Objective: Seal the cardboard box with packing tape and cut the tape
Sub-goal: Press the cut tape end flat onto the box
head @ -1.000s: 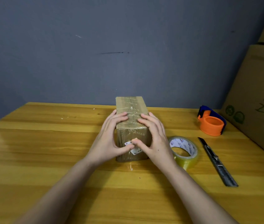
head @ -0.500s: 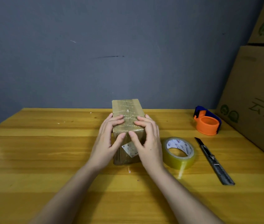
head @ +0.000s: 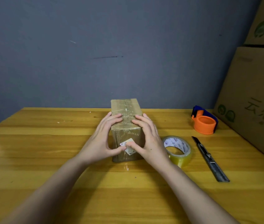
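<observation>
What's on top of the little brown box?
Fingers of the left hand and right hand rest on the taped top of the box. Whatever lies under those fingers is hidden.

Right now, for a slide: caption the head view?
Left hand and right hand press on the taped cardboard box; tape roll and knife lie beside it.

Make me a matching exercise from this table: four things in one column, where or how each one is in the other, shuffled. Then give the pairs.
1. cardboard box
2. tape roll
3. utility knife
4. orange dispenser

a. at the back, beside the big carton
b. pressed by the left hand and right hand
c. lying flat just right of the right hand
d. lying lengthwise, right of the roll

Pairs: 1-b, 2-c, 3-d, 4-a
</observation>
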The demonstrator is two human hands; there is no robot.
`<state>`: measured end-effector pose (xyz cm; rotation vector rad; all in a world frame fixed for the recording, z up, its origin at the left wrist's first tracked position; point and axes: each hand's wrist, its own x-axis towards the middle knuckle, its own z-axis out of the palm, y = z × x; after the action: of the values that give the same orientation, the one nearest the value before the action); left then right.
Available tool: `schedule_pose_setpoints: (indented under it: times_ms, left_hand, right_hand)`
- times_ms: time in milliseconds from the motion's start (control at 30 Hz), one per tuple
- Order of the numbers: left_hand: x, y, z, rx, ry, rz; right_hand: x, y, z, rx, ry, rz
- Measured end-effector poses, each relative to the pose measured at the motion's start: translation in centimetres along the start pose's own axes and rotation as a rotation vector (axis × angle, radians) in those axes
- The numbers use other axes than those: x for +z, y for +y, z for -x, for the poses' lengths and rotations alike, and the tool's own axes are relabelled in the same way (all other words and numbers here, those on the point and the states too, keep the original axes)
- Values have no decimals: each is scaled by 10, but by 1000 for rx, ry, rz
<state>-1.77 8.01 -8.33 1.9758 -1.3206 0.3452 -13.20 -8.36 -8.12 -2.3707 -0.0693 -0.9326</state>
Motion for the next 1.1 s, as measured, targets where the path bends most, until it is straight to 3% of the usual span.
schedule_pose_setpoints:
  times_ms: [267, 500, 700, 800, 900, 1000, 1100]
  left_hand:
    - [-15, 6, -5, -72, -93, -40]
    - [-13, 5, -13, -244, -79, -24]
    - [-7, 13, -5, -284, 14, -51]
    - [0, 35, 6, -177, 204, -226]
    - [12, 70, 6, 148, 321, -313]
    - [44, 103, -4, 376, 106, -375]
    - [90, 122, -13, 322, -102, -480]
  right_hand:
    - [-2, -7, -3, 21, -157, 213]
    - [7, -13, -17, 95, -161, 252]
    - [-6, -9, -21, 21, -204, 308]
    - [-29, -2, -13, -6, -153, 335]
    - [-54, 11, -1, 50, -57, 306]
    - [-71, 33, 14, 156, 130, 185]
    - [-83, 56, 33, 265, 316, 135]
